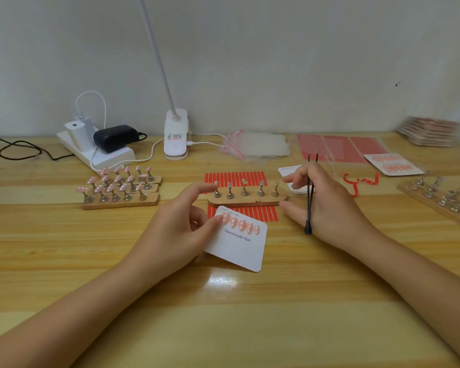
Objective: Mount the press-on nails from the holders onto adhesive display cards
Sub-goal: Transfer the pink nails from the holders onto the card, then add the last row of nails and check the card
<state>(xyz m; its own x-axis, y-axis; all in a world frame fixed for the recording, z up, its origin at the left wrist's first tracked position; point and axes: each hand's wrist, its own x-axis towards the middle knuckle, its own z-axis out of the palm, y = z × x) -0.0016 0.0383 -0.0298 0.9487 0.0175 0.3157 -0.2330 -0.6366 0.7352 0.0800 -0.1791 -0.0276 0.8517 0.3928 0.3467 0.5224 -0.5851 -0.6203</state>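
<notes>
While the left hand (179,224) pinches a white card (239,241) by its left edge, thumb on top near the first of five pink nails (241,224) stuck in a row above the words "Handmade Nail", the card sits tilted just off the wooden table (250,314), near edge lifted. Right hand (327,208) is curled round black tweezers (310,192), tips pointing up & away, fingers reaching twd the right end of a wooden holder (246,200) w/ five bare metal pegs. That holder lies across a sheet of red adhesive strips (235,179), just behind the card. Hands are apart, one each side of the holder. Off to the left, three more holders (121,189) stand full of pink nails; far right, another rack of pegs (441,199), blurred. A finished card (393,164) w/ two rows of nails lies right-rear, beside red sheets (340,147) & clear bags (258,146). At the back: lamp base (175,135), power strip (98,151) w/ chargers.
</notes>
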